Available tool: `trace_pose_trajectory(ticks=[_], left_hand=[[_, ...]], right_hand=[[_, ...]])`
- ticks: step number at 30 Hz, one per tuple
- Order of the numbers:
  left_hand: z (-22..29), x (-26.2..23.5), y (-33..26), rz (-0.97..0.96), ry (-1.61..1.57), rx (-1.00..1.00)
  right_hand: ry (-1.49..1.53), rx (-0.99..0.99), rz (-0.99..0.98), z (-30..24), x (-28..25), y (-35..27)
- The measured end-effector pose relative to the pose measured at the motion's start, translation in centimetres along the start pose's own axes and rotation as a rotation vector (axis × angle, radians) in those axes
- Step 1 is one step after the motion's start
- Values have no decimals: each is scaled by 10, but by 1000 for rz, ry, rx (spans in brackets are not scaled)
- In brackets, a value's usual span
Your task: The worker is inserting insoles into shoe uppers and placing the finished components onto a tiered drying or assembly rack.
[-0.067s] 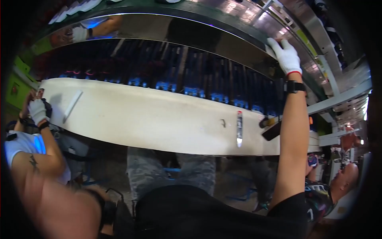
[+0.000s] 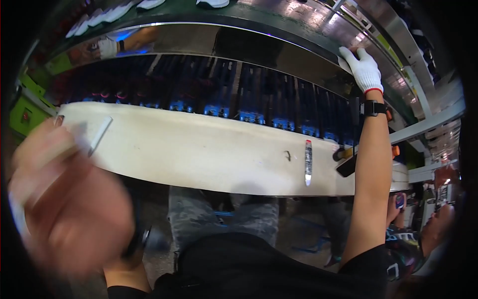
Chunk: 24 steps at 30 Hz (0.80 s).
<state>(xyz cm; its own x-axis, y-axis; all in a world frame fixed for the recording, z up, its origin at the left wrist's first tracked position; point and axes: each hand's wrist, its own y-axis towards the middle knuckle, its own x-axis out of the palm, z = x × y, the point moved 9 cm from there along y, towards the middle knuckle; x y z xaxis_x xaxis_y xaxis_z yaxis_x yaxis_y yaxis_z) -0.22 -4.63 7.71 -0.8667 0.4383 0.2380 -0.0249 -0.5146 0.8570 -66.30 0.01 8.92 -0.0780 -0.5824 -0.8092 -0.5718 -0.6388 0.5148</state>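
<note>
My right hand (image 2: pixel 364 69), in a white glove with a black band at the wrist, reaches far up. Its fingers lie spread and flat on the rim of the shiny metal hood (image 2: pixel 279 60), holding nothing. My left hand (image 2: pixel 69 199) is close to the camera at the lower left as a big blur, so its grip is unreadable. Below runs a long white bench top (image 2: pixel 209 149). A slim silver tool with a red tip (image 2: pixel 308 162) lies on it near my right forearm, and a white flat strip (image 2: pixel 99 134) lies at its left end.
A dark tool with an orange end (image 2: pixel 348 160) sits at the bench's right end. White shoes (image 2: pixel 149 4) stand on the green belt above the hood. Another worker's gloved hand (image 2: pixel 107 47) shows at upper left, and a person (image 2: pixel 406 249) stands at lower right.
My left hand has swung from the bench's far left end up toward the camera and is now a large blur. My right hand stays on the hood's rim.
</note>
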Motion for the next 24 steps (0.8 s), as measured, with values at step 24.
trace_pose_trajectory(ticks=[24], left_hand=[[-447,-27,-160,-336,885,-954]], right_hand=[[-18,145,27,-30,-15,-30]])
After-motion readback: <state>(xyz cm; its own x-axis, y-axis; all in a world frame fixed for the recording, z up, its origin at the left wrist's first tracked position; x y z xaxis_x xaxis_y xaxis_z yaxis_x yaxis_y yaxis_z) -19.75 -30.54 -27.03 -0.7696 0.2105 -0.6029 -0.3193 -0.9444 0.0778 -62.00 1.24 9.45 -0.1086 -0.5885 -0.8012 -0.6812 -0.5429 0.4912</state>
